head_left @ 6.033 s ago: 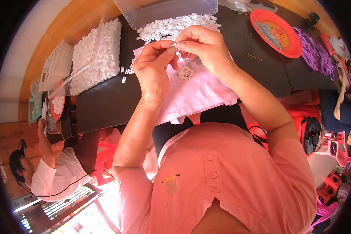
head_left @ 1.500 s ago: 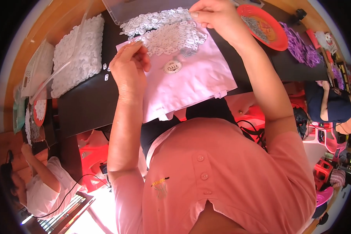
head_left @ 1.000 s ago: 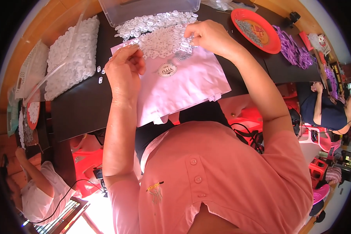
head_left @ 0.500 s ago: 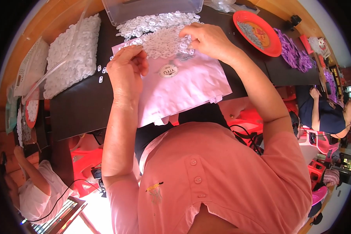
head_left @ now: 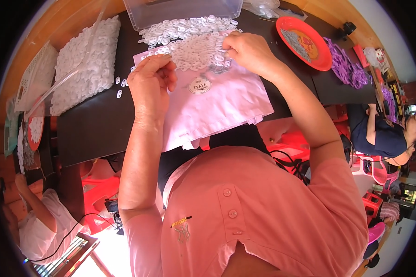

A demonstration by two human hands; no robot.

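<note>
A pink cloth bag [head_left: 217, 104] lies over the table's near edge. On its far part is a spread heap of small white plastic pieces with holes [head_left: 194, 51], with a small patch of thin grey metal bits [head_left: 218, 69] at its near right side. My left hand [head_left: 151, 79] is over the bag's left edge, fingers curled and thumb pressed to them; whatever they hold is hidden. At the right side of the white heap, my right hand [head_left: 252, 53] has its fingertips pinched together beside the pieces. I cannot make out anything between them.
Behind the heap stands a clear plastic bin [head_left: 185, 14]. To the left is a clear bag packed with white pieces [head_left: 85, 64]. A red plate [head_left: 321, 57] holds grey metal bits, beside purple straps [head_left: 344, 64]. Other people sit at both sides, including one in dark clothing [head_left: 376, 131].
My right hand has shifted slightly right and nearer, and its fingers have drawn closer together. My left hand has hardly moved.
</note>
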